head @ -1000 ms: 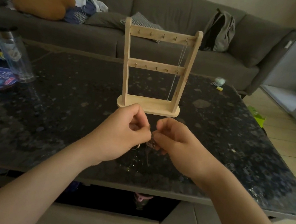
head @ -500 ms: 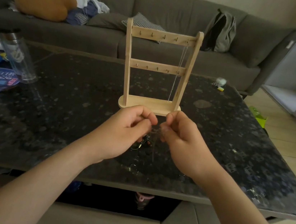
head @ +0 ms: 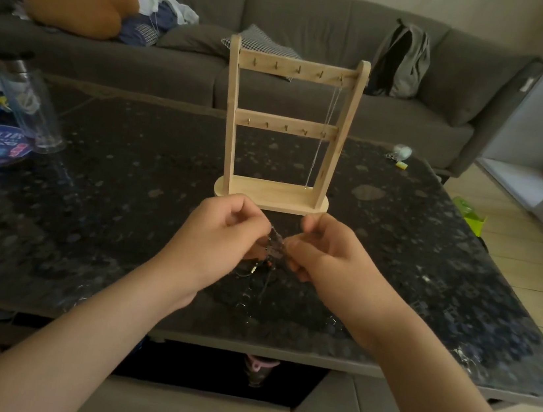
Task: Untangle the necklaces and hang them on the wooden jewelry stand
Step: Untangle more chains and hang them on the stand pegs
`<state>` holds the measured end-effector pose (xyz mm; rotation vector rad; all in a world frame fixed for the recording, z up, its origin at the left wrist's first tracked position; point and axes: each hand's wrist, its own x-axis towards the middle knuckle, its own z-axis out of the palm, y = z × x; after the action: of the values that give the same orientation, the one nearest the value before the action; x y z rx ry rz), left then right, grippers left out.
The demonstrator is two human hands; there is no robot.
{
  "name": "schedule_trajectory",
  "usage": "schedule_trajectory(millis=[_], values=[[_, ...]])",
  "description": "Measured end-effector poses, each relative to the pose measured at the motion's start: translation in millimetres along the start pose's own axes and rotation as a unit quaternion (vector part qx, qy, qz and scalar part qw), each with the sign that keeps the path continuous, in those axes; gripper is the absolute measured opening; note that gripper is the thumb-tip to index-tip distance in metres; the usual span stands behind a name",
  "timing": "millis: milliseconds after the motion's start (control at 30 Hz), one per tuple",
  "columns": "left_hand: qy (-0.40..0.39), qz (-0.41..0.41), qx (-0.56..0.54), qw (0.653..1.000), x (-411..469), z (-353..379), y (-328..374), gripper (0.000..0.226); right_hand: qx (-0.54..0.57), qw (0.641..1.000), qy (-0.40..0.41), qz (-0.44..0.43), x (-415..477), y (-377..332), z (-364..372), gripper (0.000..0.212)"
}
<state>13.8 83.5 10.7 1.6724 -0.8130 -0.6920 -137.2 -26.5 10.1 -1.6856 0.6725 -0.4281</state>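
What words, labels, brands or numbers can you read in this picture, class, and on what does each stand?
None can be read.
On the printed sheet at far left: pale and pink lettering, too blurred to read.
On the white tag on the sofa arm: too small to tell whether it bears text.
On the wooden jewelry stand and the tangled necklaces: no lettering seen.

Tangled necklaces (head: 274, 246) bunch between my left hand (head: 221, 234) and right hand (head: 322, 252). Just past them I see the wooden stand (head: 271, 194) upright, one thin chain (head: 313, 163) hanging.
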Motion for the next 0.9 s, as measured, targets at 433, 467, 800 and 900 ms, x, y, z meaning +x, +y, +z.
schedule_trajectory(millis=[433, 467, 800, 900], values=[[-0.092, -0.123, -0.277, 0.949, -1.3, -1.2, 8.4, 0.013, -0.059, 0.995, 0.031, -0.073, -3.6, -7.3, 3.5, 0.017], [-0.102, -0.117, -0.257, 0.954, -1.2, -2.0, 8.4, 0.010, -0.054, 0.996, 0.034, -0.068, -3.4, -6.9, 3.5, 0.017], [-0.033, -0.012, -0.029, 0.999, -0.4, -1.5, 4.1, 0.029, 0.158, 0.987, 0.029, -0.001, 0.4, -1.2, 5.3, 0.011], [-0.002, -0.004, 0.008, 1.000, 0.4, -5.5, 3.7, 0.036, 0.133, 0.990, 0.045, 0.015, 1.4, -1.8, 2.6, 0.017]])
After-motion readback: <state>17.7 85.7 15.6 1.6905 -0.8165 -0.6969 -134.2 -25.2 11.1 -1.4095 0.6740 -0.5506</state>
